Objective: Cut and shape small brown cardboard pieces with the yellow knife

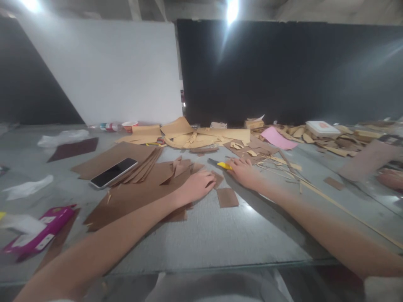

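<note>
In the head view, my right hand (244,171) is closed around a yellow box cutter (224,165), its dark blade end pointing left and away from me. My left hand (199,184) lies palm down with bent fingers, pressing on a small brown sheet piece (218,179) that shows past its fingertips. Under and beside this hand spread larger brown sheets (132,201), some with cut edges. Just below the two hands, a brown square (227,197) lies flat on the grey table (208,243).
A phone (113,172) rests on stacked brown sheets. Tan offcuts (223,135), a pink sheet (278,138) and a white box (323,128) line the back. Long thin strips (343,205) run along the right. A purple packet (40,235) lies near left.
</note>
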A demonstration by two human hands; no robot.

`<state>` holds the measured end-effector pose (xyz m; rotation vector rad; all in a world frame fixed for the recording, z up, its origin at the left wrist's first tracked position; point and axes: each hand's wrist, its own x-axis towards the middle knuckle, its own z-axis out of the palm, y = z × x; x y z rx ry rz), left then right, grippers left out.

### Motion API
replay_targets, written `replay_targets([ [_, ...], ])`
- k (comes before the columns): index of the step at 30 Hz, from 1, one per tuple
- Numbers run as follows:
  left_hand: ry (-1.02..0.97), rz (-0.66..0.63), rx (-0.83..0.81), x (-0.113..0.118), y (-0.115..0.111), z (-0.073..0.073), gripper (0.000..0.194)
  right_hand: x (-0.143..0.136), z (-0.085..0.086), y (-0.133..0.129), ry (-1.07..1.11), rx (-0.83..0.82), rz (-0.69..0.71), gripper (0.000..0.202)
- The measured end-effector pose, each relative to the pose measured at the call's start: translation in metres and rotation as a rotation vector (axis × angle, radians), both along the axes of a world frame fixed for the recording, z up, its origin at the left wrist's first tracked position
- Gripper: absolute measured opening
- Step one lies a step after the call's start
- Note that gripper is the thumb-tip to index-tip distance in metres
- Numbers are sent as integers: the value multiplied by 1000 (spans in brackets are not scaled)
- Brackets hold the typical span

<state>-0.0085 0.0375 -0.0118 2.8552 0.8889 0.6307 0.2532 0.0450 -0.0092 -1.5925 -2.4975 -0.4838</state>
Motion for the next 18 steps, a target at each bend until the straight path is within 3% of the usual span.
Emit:
replay_targets([
  [3,-2,4,6,0,-1,-1,26,9,2,-12,-10,22,52,43],
  [7,-27,-20,-3,-1,-2,1,29,19,8,-45,91,-71,227,51],
  [11,-21,-58,-4,-4,0,4,27,23,7,-69,132,-117,258,51],
  [18,-29,-100,12,-7,2,1,25,19,1,-75,224,-152,294,51],
])
